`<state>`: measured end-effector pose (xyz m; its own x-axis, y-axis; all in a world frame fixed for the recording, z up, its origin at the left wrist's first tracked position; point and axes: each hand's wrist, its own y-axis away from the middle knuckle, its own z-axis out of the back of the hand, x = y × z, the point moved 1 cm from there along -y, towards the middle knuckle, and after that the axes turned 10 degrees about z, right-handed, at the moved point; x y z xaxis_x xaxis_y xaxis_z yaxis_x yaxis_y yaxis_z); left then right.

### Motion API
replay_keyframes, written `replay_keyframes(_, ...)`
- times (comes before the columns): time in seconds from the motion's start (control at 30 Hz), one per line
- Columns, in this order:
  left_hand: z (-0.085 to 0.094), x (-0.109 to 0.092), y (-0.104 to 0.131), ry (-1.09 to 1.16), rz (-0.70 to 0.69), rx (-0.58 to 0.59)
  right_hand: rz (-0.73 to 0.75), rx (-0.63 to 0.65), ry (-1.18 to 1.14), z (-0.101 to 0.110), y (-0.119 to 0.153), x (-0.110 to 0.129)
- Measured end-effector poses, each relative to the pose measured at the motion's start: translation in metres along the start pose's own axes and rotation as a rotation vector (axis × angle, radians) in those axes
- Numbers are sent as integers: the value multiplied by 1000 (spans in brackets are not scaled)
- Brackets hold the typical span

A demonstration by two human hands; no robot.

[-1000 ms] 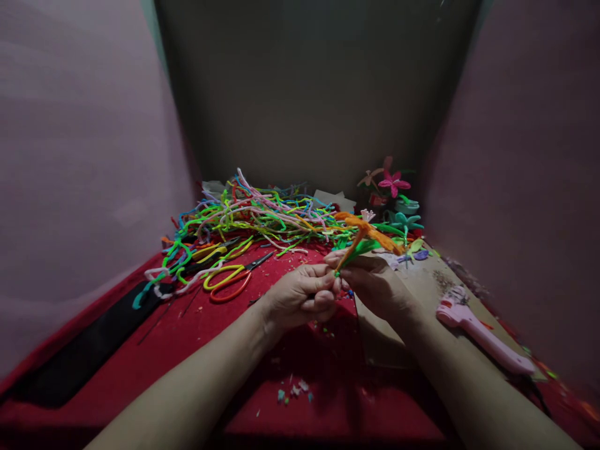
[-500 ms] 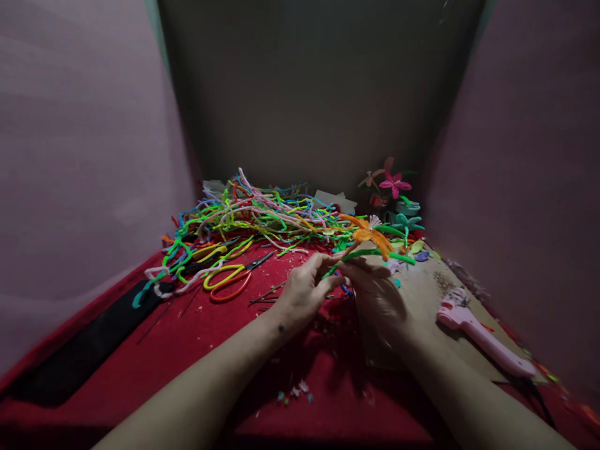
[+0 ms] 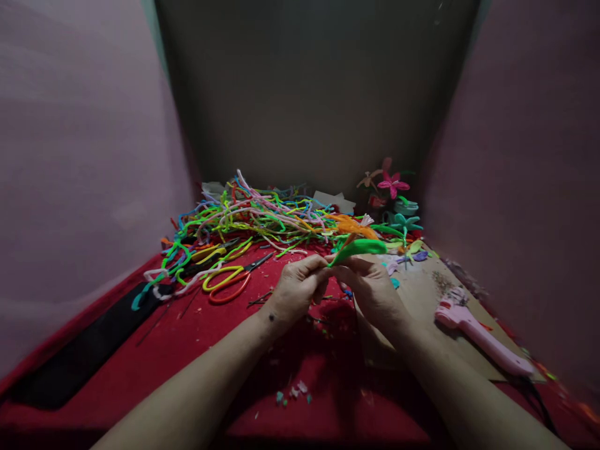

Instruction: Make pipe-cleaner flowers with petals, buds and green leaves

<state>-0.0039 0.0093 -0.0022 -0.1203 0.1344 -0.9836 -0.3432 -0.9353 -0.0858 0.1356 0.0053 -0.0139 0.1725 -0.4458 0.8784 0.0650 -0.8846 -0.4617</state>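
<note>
My left hand is closed in a pinch on the stem of an orange fuzzy flower with pale stamens. Close against it, my right hand also pinches the stem, at the base of a green leaf. The leaf points up and to the right, in front of the flower. Fingers hide most of the stem. Both hands are above the red cloth, near its middle.
Colourful pipe cleaners are heaped behind the hands. Red-and-yellow scissors and a black strip lie left. At right, a pink glue gun rests on a brown board. Finished flowers stand at the back right.
The flower has turned and shifted left, and the green leaf now shows its broad side. My right hand's fingers have drawn in beside my left hand's.
</note>
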Motion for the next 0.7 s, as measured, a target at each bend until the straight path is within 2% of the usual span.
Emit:
replay_keyframes(0.2,3,-3,-1,212,110,141,19,70,-125,8,-3,-2)
replay_keyframes(0.27,3,-1,-1,321,159,231,-2,88,-136,11,-4,-3)
replay_keyframes(0.43,-2,4,4,674,283,559,-87,178,-270,11,-3,0)
replay_keyframes(0.5,-3,4,4,717,285,617,-81,193,-309,9,-2,1)
replay_keyframes(0.57,-2,3,4,668,268,594,-78,147,-313,7,-2,0)
replay_keyframes(0.6,-1,2,3,594,246,547,-74,104,-312,6,-2,-1)
replay_keyframes(0.7,0,1,2,181,85,254,-55,-36,-298,3,-2,-6)
